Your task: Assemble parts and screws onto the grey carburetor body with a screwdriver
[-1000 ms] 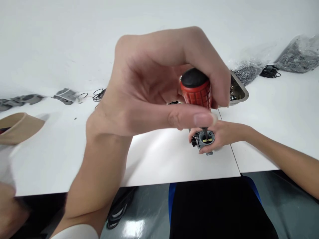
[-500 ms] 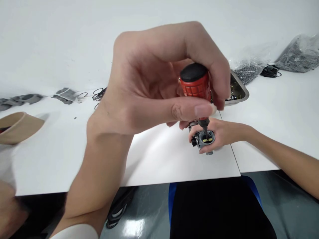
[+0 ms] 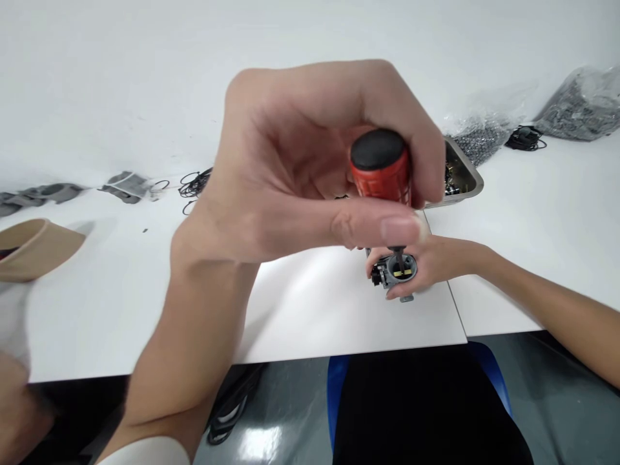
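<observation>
My left hand point(image 3: 300, 168) is closed around the red grip of a screwdriver point(image 3: 382, 171) with a black cap, thumb on the near side and fingers curled behind. The shaft points down, its tip inside the round bore of a small grey metal carburetor point(image 3: 386, 274). A brass-coloured plate point(image 3: 402, 273) lies across that bore, at the tip; whether a screw sits under it is too small to tell. My right hand point(image 3: 426, 261) grips the carburetor from the right against the white table, thumb on the near side. Part of the right hand is hidden behind my left thumb.
Behind my hands a metal tray point(image 3: 467, 177) holds small parts. Clear plastic bags of parts point(image 3: 584, 106) and black cable coils point(image 3: 526, 137) lie along the back. Grey pieces point(image 3: 126, 186) and a beige bowl point(image 3: 46, 248) stand left, near another person's arm point(image 3: 19, 400). A seam point(image 3: 458, 310) crosses the table.
My left hand and the screwdriver grip have shifted slightly down, with the thumb lower and the grip turned a little. The carburetor and my right hand stay almost in place.
</observation>
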Action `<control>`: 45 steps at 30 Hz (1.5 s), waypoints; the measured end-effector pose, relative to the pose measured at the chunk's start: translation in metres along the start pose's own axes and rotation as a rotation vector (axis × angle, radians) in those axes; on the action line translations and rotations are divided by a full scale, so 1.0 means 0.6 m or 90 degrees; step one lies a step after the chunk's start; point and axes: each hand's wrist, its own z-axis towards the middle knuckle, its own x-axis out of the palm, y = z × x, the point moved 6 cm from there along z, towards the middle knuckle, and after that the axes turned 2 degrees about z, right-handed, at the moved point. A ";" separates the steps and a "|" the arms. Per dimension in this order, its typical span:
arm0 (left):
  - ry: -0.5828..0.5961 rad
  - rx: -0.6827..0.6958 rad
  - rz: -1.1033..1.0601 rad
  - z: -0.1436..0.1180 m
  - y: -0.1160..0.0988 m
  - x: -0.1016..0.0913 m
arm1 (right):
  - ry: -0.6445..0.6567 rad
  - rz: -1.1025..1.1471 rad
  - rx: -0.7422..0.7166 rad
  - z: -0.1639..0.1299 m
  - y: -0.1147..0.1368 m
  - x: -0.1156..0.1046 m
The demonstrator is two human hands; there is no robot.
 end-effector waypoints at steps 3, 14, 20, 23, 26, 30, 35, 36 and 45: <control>-0.008 -0.019 0.011 0.003 0.002 -0.001 | 0.006 0.012 0.011 -0.002 -0.001 0.000; 0.022 -0.086 -0.002 0.015 0.001 -0.004 | -0.007 -0.002 -0.001 -0.003 -0.004 0.000; 0.062 -0.094 -0.021 0.037 -0.008 0.009 | -0.004 0.000 -0.009 -0.003 -0.003 0.000; 0.017 -0.059 -0.009 0.034 -0.012 0.010 | -0.005 -0.005 -0.014 -0.002 -0.003 0.000; -0.030 -0.103 0.006 0.019 -0.001 0.003 | -0.011 -0.010 -0.018 -0.002 -0.004 0.001; 0.009 -0.053 0.013 0.009 0.000 0.001 | -0.006 -0.008 -0.013 -0.002 -0.006 0.002; 0.005 -0.113 0.034 0.035 -0.013 0.011 | -0.006 -0.012 -0.015 -0.002 -0.004 0.001; 0.003 -0.129 0.034 0.041 -0.017 0.014 | -0.005 -0.010 -0.015 -0.002 -0.003 0.001; 0.003 -0.047 -0.033 0.012 -0.004 0.004 | -0.010 -0.010 -0.013 -0.003 -0.002 0.000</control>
